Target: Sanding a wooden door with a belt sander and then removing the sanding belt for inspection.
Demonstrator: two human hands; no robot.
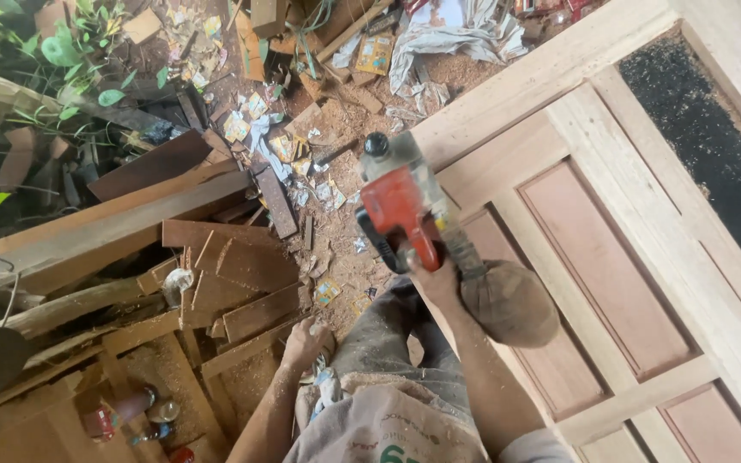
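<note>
Beside the door (611, 257), sander (400, 210) gripped.
My right hand (433, 279) is closed on its handle; my left hand (304, 341) hangs loosely open, holding nothing.

That power tool (400, 206) in your right hand (436, 281) has an orange-red body, a grey top and a black knob, and its dust bag (509, 302) at centre frame is dull brown. Across the right of the frame the panelled door (645, 257) is pale cream on its frame and pinkish tan on its panels; the opening at upper right shows black, speckled with sawdust. Left of centre, the offcut planks (216, 257) run reddish brown. Green leaves (62, 51) at upper left, yellow-and-white paper scraps (259, 129) over orange-brown sawdust, and your trousers (388, 343) are dusty grey
</note>
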